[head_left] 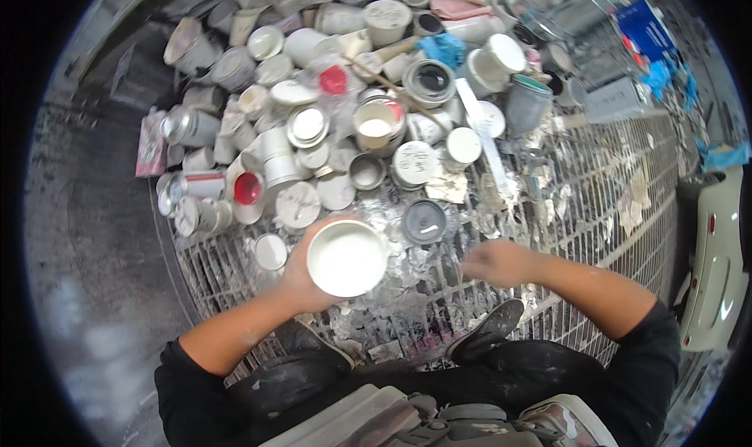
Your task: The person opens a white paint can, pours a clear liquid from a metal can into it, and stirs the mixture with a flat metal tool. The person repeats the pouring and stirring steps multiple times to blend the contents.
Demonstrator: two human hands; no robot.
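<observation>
My left hand (pixel 301 267) is wrapped round a white plastic tub (pixel 347 258), holding it up over the floor grate. Looking down into the tub, I see only bright white; whether that is paint or bare plastic I cannot tell. My right hand (pixel 499 262) hovers to the right of the tub, slightly blurred, its fingers curled in. Anything inside those fingers is hidden. Closest to it lies a dark grey round lid (pixel 424 222). Beyond the left hand is a small white lid (pixel 271 252), flat on the grate.
A heap of used paint tubs and cans (pixel 313 126) spreads across the far side. A long white strip (pixel 482 137) leans among them. Paint crusts the metal grate (pixel 580 180). At far right stand a blue box (pixel 644 30) and a pale car bumper (pixel 714 267).
</observation>
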